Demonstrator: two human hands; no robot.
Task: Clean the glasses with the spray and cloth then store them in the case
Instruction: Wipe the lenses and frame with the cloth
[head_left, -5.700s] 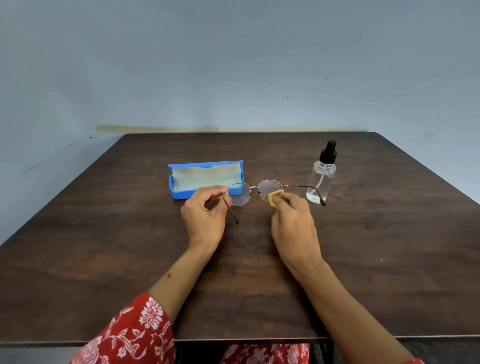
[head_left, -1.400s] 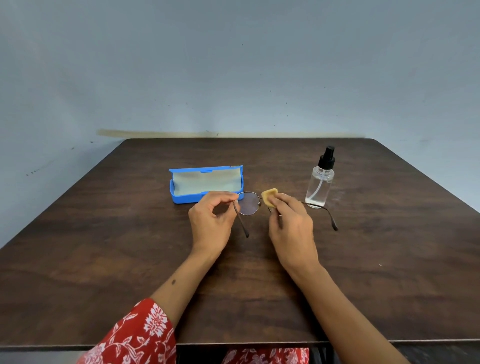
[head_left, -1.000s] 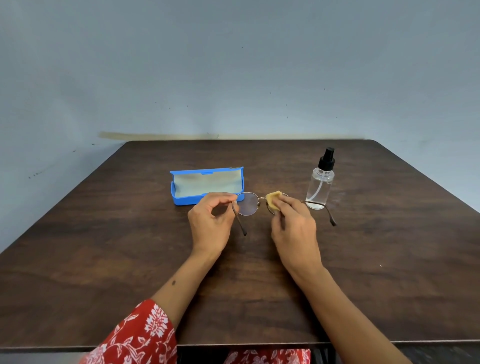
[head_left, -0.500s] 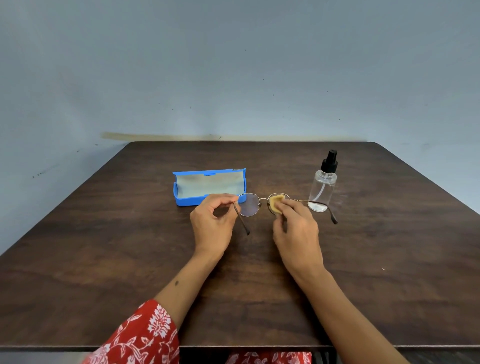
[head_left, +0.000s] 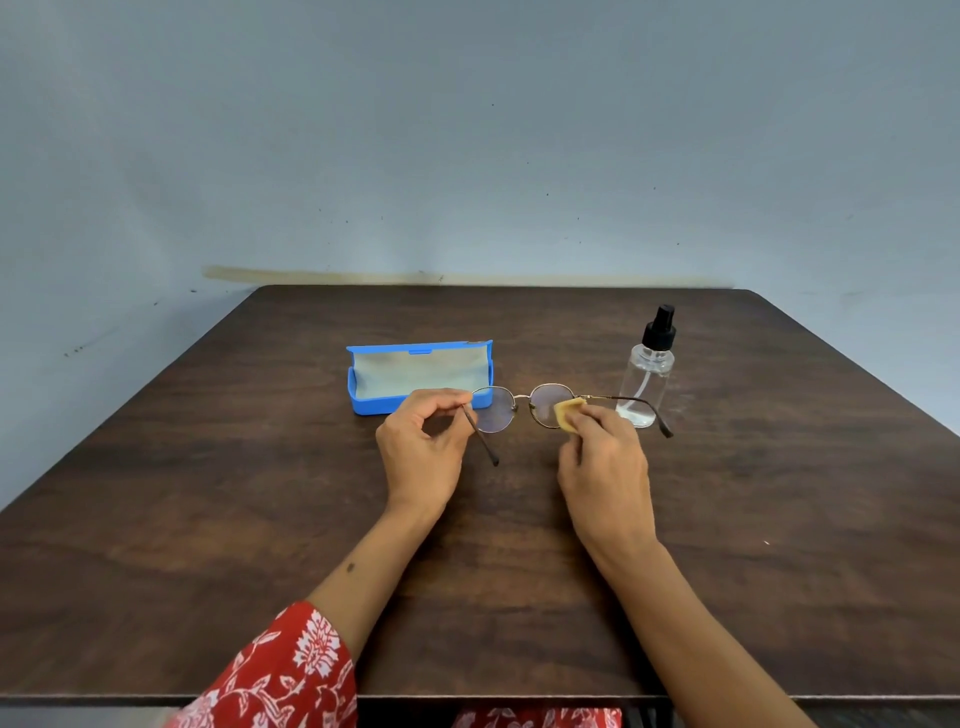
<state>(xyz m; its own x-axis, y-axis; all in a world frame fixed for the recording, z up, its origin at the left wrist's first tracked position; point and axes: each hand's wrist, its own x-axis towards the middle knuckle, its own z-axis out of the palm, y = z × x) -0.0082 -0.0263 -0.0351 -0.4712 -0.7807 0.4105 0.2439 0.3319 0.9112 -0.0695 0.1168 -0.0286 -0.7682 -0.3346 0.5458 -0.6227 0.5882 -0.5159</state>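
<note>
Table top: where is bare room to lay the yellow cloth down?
Bare dark wood table lies right of the right hand, left of the left hand, and behind the open blue case. Crowded between case and clear spray bottle.

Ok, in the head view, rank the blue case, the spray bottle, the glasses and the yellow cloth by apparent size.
1. Round metal-framed glasses, widest with temples spread, though close to the case.
2. Open blue plastic case.
3. Clear spray bottle with black nozzle.
4. Small yellow cloth, partly hidden by fingers.
</note>
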